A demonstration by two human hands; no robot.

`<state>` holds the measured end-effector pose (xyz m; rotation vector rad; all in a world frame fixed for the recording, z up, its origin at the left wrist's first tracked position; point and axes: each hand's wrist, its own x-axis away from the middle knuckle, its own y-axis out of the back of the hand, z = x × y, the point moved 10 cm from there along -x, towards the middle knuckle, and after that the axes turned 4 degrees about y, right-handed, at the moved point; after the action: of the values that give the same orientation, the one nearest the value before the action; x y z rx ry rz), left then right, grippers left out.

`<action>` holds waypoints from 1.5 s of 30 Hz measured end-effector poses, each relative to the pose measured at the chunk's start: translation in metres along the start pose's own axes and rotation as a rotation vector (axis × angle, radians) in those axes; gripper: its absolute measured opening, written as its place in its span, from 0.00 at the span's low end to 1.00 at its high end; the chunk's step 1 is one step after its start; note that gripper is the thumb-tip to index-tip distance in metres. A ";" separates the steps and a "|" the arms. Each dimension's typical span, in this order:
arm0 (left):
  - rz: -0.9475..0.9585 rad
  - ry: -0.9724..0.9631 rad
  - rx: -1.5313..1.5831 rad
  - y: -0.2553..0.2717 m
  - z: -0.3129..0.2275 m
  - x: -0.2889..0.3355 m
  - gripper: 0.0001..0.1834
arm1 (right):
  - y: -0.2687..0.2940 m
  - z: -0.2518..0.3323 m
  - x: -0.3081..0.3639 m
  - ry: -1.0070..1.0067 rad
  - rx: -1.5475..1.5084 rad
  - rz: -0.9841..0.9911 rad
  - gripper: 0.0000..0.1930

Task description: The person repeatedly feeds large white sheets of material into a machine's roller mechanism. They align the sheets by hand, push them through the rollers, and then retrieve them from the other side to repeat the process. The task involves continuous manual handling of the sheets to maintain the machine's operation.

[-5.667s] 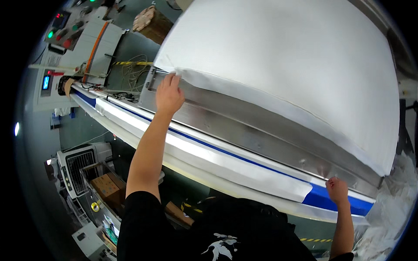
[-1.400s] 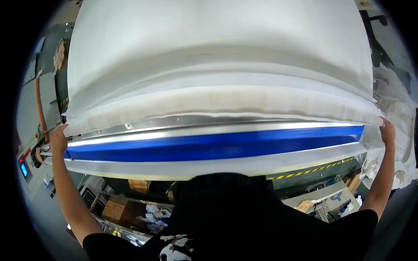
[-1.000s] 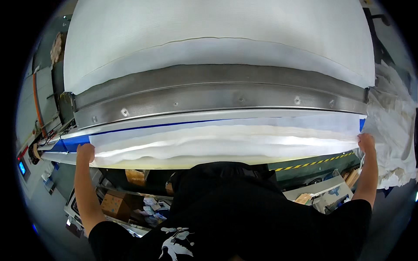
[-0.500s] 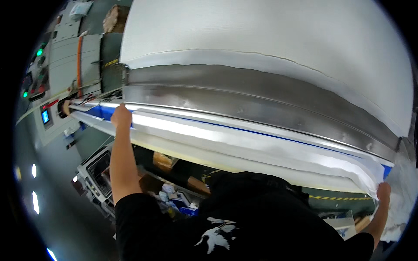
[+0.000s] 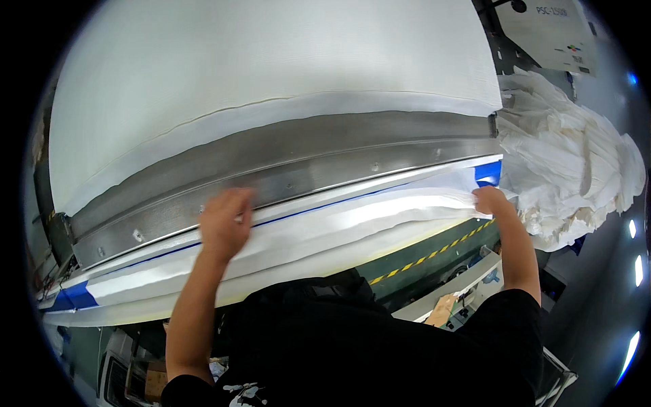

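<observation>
A strip of thin white fabric lies lengthwise along a long rail that has a blue surface showing at its right end. My right hand is closed on the fabric's right end. My left hand is over the left-middle of the strip, close to the long grey metal plate. Motion smears its curled fingers, and no held thing can be made out. Beyond the plate, a broad white sheet ends in a loose, wavy edge.
A big heap of crumpled white fabric sits to the right. Yellow-and-black tape marks the green floor below the rail. Behind my right elbow is a white table. A pale machine panel stands at the far right.
My view has swung to the right. The left hand has left the strip's left end and is now near its middle, above it. The right hand still holds the right end.
</observation>
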<state>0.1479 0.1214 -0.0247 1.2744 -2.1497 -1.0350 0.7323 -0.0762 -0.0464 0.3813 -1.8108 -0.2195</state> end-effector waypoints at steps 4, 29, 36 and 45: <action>0.165 -0.175 0.196 -0.047 -0.083 -0.018 0.11 | 0.012 0.033 -0.004 0.098 0.019 -0.032 0.16; 0.122 0.156 0.243 0.017 0.017 0.030 0.09 | 0.070 0.318 0.000 0.632 -0.515 0.410 0.24; -0.163 0.489 0.220 0.077 0.113 0.073 0.10 | 0.060 0.292 -0.019 0.369 -0.443 0.084 0.21; -0.570 0.496 -0.527 0.194 0.252 0.101 0.15 | 0.114 0.338 -0.016 0.470 -0.416 -0.216 0.18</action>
<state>-0.1791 0.1867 -0.0324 1.6735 -1.0703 -1.2214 0.3947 0.0192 -0.1132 0.2995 -1.2226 -0.5950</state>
